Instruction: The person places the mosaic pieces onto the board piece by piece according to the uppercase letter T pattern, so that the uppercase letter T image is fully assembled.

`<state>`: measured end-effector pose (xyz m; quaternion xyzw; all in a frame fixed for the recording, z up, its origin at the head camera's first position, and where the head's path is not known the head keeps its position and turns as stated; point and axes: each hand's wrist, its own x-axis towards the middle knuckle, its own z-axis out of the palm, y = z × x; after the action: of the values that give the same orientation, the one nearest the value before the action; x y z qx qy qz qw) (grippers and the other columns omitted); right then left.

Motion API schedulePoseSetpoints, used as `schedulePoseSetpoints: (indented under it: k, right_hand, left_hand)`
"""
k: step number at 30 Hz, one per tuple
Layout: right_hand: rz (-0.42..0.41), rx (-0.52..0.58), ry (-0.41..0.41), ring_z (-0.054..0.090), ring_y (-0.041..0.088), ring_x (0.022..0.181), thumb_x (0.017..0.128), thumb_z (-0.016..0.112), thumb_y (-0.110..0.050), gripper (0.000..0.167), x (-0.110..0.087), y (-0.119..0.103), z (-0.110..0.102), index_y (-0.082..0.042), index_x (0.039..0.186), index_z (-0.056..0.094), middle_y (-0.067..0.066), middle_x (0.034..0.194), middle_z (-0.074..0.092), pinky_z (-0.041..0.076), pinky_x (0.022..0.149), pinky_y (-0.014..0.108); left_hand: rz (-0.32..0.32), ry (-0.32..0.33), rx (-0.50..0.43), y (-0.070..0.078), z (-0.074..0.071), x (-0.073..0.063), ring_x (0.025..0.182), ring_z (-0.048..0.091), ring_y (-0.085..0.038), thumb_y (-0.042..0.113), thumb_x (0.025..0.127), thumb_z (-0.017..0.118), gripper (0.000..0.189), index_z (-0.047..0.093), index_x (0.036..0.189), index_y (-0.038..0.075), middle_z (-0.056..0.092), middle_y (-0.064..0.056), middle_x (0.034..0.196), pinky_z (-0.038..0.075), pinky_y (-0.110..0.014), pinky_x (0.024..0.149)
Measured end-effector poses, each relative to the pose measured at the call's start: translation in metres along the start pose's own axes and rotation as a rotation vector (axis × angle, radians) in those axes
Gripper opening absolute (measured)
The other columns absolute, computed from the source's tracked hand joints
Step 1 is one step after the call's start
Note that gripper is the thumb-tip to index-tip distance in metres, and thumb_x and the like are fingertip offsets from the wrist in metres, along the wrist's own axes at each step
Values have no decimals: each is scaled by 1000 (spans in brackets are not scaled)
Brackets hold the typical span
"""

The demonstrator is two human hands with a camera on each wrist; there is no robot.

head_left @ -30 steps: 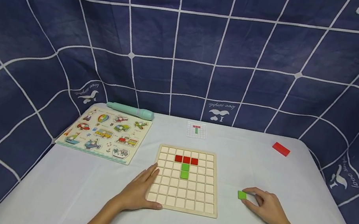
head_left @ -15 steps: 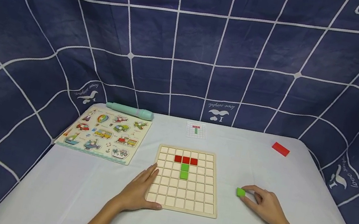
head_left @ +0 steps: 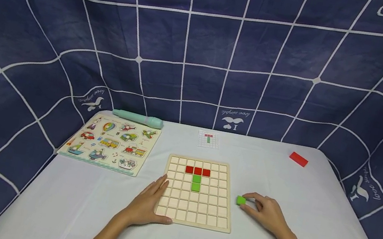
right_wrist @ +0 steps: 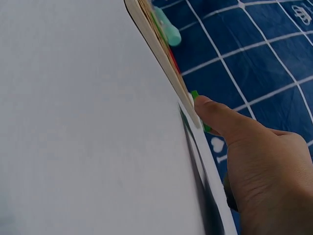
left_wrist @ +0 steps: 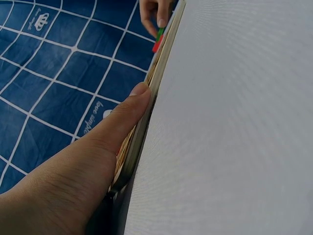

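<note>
A square wooden grid board [head_left: 213, 211] lies in the middle of the white table, with three red squares [head_left: 197, 171] in a row and two green squares [head_left: 196, 183] below the middle one. My left hand [head_left: 145, 205] rests along the board's left edge, fingers straight and thumb at the near corner; the left wrist view shows its thumb [left_wrist: 122, 115] against the rim. Just right of the board, my right hand [head_left: 267, 213] pinches a small green square tile [head_left: 241, 201] between thumb and finger. In the right wrist view the thumb hides most of that green tile [right_wrist: 207, 128].
Behind the board lies a printed pattern card [head_left: 208, 140]. A red bar [head_left: 298, 159] is at the back right. To the left are a vehicle picture puzzle [head_left: 110, 143] and a mint-green pen-shaped object [head_left: 138, 118]. A blue checked curtain [head_left: 201, 83] surrounds the table.
My right hand has moved left with the green tile, from the open tabletop to close by the board's right edge. The left hand has stayed on the board.
</note>
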<state>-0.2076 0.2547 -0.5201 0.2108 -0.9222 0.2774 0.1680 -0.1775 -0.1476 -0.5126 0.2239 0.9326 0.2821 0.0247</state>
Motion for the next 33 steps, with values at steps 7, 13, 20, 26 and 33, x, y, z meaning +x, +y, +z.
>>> schedulePoseSetpoints:
  k: [7,13,20,26,33]
  right_hand:
    - [-59,1,-16,22,-1,47,73,74,-46,27,18,-28,22,-30,94,69,-21,49,25,21,44,18]
    - [-135,37,-35,22,-1,48,73,74,-46,29,32,-51,40,-29,96,69,-22,49,26,23,47,17]
    - [-206,42,-48,25,-1,48,74,72,-48,29,49,-75,60,-29,95,69,-21,50,29,27,49,18]
    - [-258,39,-53,27,-1,48,75,70,-50,29,58,-87,73,-28,95,68,-21,52,30,27,48,17]
    - [-262,26,-43,27,-1,48,76,70,-50,30,60,-92,75,-28,95,69,-21,51,29,27,48,17]
  left_hand:
    - [1,-4,4,-1,1,0,138,11,-26,74,61,65,119,21,146,2,7,-8,154,19,-47,108]
    - [5,-7,-8,0,1,-1,139,10,-24,73,62,65,118,22,146,1,7,-7,154,19,-46,109]
    - [-4,-8,-2,0,1,-1,138,11,-25,74,62,64,119,21,146,2,7,-6,154,20,-48,108]
    - [-9,-13,7,0,0,-1,138,12,-28,75,62,63,118,21,147,4,6,-5,154,22,-48,107]
    - [-12,-9,3,1,-1,0,137,14,-32,74,62,64,118,21,146,3,6,-6,154,22,-50,106]
